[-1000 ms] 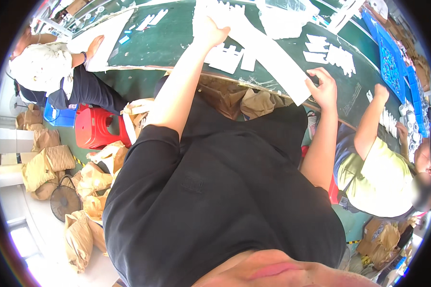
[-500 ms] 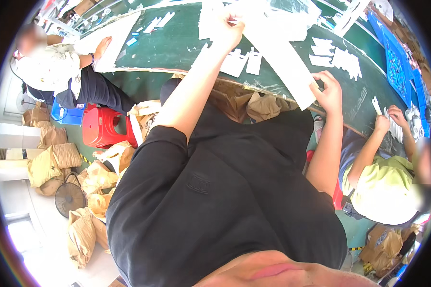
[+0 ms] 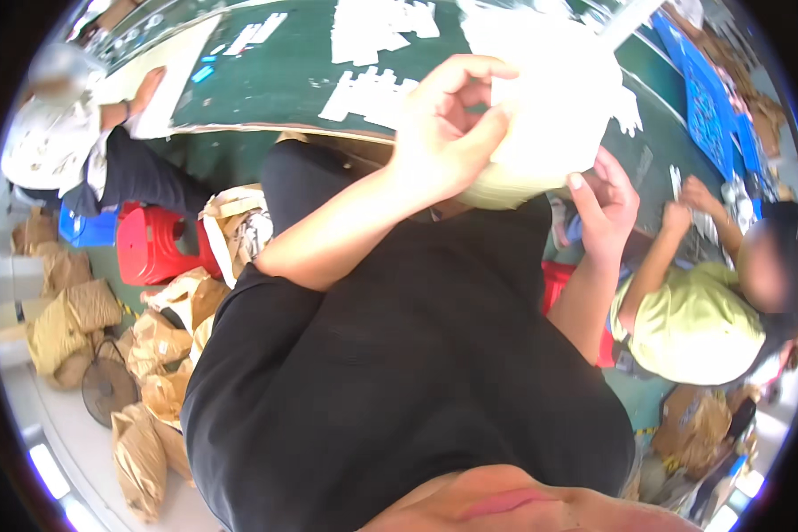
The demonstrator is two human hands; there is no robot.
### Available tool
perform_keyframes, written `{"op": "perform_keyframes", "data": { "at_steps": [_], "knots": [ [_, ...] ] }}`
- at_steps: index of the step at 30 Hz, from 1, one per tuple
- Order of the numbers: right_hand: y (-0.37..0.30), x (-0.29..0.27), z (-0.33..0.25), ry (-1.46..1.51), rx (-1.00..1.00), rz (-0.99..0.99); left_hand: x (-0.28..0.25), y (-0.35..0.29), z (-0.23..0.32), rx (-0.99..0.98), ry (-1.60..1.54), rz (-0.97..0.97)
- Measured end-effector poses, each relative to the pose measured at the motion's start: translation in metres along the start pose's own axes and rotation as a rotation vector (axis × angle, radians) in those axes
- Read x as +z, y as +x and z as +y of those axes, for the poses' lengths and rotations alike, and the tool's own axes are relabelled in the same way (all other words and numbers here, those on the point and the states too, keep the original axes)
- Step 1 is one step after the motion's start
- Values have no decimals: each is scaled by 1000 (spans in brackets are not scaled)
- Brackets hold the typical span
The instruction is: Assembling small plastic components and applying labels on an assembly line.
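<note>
Pinching the near edge of the white paper bundle point(image 3: 541, 106), the left hand point(image 3: 443, 133) carries it above the green table point(image 3: 275, 80), while the right hand point(image 3: 607, 208), fingers curled, props its lower right corner.

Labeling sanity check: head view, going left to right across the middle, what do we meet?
Seated person in white shirt → red plastic stool → left hand → white sheet stack it grips → right hand at the stack's lower edge → seated person in yellow-green shirt.
</note>
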State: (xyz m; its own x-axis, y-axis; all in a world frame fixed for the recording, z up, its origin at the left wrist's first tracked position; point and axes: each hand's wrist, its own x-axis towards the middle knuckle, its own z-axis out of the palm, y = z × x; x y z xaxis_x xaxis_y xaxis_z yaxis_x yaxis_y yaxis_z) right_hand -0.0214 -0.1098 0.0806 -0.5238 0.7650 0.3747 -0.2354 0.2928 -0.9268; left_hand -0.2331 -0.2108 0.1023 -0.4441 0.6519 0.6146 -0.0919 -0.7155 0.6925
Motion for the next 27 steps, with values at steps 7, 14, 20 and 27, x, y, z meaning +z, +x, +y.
{"op": "perform_keyframes", "data": {
  "at_steps": [7, 14, 20, 27],
  "knots": [
    [-17, 28, 4, 199, 165, -77, -33, -28, 7, 33, 455, -237],
    [-41, 55, 26, 222, 267, 140, -57, -62, 5, 157, 890, -363],
    [-50, 60, 14, 48, 226, 106, -58, -60, 11, 330, 955, -302],
    [-54, 57, 26, -95, 248, 50, -67, -66, -5, 495, 866, -421]
  ]
}}
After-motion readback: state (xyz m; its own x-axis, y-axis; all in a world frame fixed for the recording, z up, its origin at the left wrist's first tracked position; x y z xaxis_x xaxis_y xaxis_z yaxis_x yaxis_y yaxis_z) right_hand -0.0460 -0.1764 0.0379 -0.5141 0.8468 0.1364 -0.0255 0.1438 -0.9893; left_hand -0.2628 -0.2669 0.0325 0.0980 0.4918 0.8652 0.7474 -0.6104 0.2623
